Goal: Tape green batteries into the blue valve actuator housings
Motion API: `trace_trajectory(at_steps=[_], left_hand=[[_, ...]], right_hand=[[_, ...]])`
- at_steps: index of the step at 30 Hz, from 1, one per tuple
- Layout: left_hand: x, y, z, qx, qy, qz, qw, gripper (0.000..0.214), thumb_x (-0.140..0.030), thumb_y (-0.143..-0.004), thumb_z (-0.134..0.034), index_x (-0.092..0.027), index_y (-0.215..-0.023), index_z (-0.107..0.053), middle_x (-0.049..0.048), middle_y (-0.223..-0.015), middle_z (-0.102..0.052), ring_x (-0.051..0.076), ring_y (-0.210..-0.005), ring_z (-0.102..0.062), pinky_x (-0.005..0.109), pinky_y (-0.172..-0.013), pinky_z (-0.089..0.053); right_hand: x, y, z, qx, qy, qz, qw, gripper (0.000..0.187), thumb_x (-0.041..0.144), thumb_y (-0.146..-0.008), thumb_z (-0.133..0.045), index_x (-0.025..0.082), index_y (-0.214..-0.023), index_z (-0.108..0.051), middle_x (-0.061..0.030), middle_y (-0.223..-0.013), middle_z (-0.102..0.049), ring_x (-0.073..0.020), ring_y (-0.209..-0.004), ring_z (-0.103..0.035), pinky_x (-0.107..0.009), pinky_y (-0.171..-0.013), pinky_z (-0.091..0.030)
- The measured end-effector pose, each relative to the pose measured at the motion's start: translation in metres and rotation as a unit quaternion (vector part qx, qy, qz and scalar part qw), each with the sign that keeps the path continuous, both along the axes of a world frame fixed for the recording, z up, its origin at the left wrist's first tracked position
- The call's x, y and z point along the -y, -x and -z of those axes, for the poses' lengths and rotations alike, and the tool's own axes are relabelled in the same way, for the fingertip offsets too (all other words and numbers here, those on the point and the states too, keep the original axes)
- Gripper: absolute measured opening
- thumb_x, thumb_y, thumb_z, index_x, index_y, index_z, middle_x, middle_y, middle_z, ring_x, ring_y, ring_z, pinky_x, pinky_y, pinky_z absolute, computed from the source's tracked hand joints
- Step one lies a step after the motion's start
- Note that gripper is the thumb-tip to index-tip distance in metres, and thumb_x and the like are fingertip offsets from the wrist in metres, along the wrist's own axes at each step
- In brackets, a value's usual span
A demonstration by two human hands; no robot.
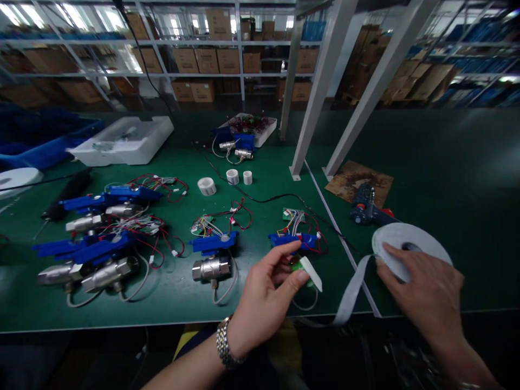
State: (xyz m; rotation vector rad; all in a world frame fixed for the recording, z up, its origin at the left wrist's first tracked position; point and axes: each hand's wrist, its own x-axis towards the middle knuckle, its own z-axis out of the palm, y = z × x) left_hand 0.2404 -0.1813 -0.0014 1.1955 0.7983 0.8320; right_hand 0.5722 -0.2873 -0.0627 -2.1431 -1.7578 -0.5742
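Observation:
My left hand [268,290], with a metal watch on its wrist, pinches a small green circuit board with a white tape piece [312,273] stuck to it, just in front of a blue-topped valve assembly [294,238] with coloured wires. My right hand [426,292] rests with fingers curled on a large roll of white tape [410,238] lying on the green table [252,189]. A loose strip of tape [351,295] trails from the roll over the table's front edge. Another metal valve with a blue cap [213,254] stands to the left.
Several more blue-and-metal valve assemblies [97,238] with red wires lie at the left. Small tape rolls [207,186] sit mid-table. A white foam tray [125,141] and a parts tray [252,127] stand further back. A blue glue gun [365,206] lies beside grey frame legs [309,119]. Shelves of cartons line the back.

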Motion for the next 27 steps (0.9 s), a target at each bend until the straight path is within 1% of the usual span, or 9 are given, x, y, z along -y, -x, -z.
trace_trajectory(at_steps=[3, 5, 8, 11, 15, 20, 23, 25, 27], left_hand=[[0.004, 0.000, 0.003, -0.062, -0.020, 0.043, 0.997, 0.090, -0.030, -0.086, -0.086, -0.028, -0.162, -0.037, 0.0020, -0.102, -0.070, 0.017, -0.083, -0.071, 0.031, -0.077, -0.061], [0.005, 0.000, 0.002, -0.107, -0.034, 0.052, 0.992, 0.104, -0.029, -0.081, -0.090, -0.028, -0.164, -0.028, -0.0012, -0.095, -0.069, 0.017, -0.080, -0.072, 0.032, -0.075, -0.061], [0.004, -0.001, -0.004, -0.176, -0.059, 0.036, 0.982, 0.114, -0.030, -0.073, -0.096, -0.027, -0.163, -0.026, -0.0048, -0.086, -0.069, 0.019, -0.074, -0.071, 0.032, -0.069, -0.058], [0.006, -0.004, -0.009, -0.222, -0.097, 0.039, 0.969, 0.118, -0.027, -0.070, -0.097, -0.029, -0.164, -0.025, -0.0071, -0.080, -0.068, 0.019, -0.068, -0.070, 0.030, -0.063, -0.054], [0.014, -0.007, -0.007, -0.278, -0.195, 0.061, 0.939, 0.116, -0.008, -0.073, -0.088, -0.028, -0.165, -0.020, -0.0031, -0.088, -0.072, 0.021, -0.073, -0.072, 0.030, -0.064, -0.053], [0.017, -0.005, 0.000, -0.290, -0.303, 0.036, 0.907, 0.092, -0.029, -0.088, -0.084, -0.022, -0.162, -0.029, 0.0019, -0.091, -0.072, 0.025, -0.080, -0.072, 0.036, -0.072, -0.056], [0.004, -0.002, 0.004, -0.292, -0.318, -0.045, 0.901, 0.078, -0.051, -0.093, -0.078, -0.017, -0.153, -0.043, 0.0116, -0.109, -0.070, 0.031, -0.101, -0.070, 0.044, -0.090, -0.056], [-0.010, -0.001, 0.005, -0.313, -0.277, -0.088, 0.904, 0.078, -0.059, -0.093, -0.074, -0.013, -0.150, -0.046, 0.0199, -0.130, -0.063, 0.036, -0.120, -0.063, 0.050, -0.105, -0.050], [-0.024, -0.002, 0.007, -0.331, -0.205, -0.072, 0.918, 0.075, -0.063, -0.096, -0.067, -0.013, -0.149, -0.048, 0.0234, -0.141, -0.058, 0.039, -0.128, -0.059, 0.051, -0.110, -0.045]], right_hand=[[-0.007, -0.027, 0.001, 0.019, 0.055, -0.023, 0.998, 0.068, 0.067, -0.111, -0.029, 0.020, -0.134, -0.072, -0.0181, -0.117, -0.065, -0.0472, -0.106, -0.059, -0.069, -0.091, -0.043], [-0.011, -0.019, -0.012, 0.022, 0.040, -0.022, 0.999, 0.060, 0.062, -0.112, -0.033, 0.022, -0.133, -0.073, -0.0181, -0.128, -0.063, -0.0492, -0.115, -0.056, -0.070, -0.095, -0.040], [-0.015, 0.031, -0.042, -0.070, -0.071, -0.080, 0.992, 0.035, 0.050, -0.112, -0.053, 0.023, -0.121, -0.073, -0.0120, -0.128, -0.065, -0.0413, -0.119, -0.058, -0.061, -0.105, -0.040], [-0.020, 0.096, -0.065, -0.254, -0.010, -0.264, 0.930, 0.014, 0.036, -0.112, -0.064, 0.027, -0.122, -0.069, -0.0034, -0.121, -0.064, -0.0256, -0.111, -0.062, -0.041, -0.096, -0.049], [-0.026, 0.148, -0.068, -0.274, 0.032, -0.290, 0.916, 0.010, 0.033, -0.111, -0.066, 0.023, -0.112, -0.067, -0.0030, -0.106, -0.062, -0.0241, -0.099, -0.057, -0.038, -0.084, -0.044], [-0.029, 0.140, -0.065, -0.311, 0.029, -0.283, 0.907, 0.023, 0.026, -0.113, -0.058, 0.020, -0.092, -0.066, -0.0019, -0.091, -0.060, -0.0207, -0.086, -0.056, -0.035, -0.074, -0.043], [-0.027, 0.109, -0.066, -0.397, 0.030, -0.205, 0.894, 0.025, 0.039, -0.109, -0.067, 0.021, -0.092, -0.071, -0.0036, -0.094, -0.064, -0.0215, -0.087, -0.062, -0.031, -0.072, -0.050], [-0.026, 0.087, -0.064, -0.543, 0.053, -0.135, 0.827, 0.029, 0.049, -0.103, -0.074, 0.020, -0.097, -0.075, -0.0075, -0.102, -0.068, -0.0247, -0.090, -0.066, -0.031, -0.068, -0.057], [-0.028, 0.071, -0.062, -0.723, 0.039, -0.076, 0.686, 0.032, 0.050, -0.094, -0.084, 0.021, -0.104, -0.078, -0.0098, -0.115, -0.069, -0.0291, -0.097, -0.069, -0.038, -0.074, -0.066]])
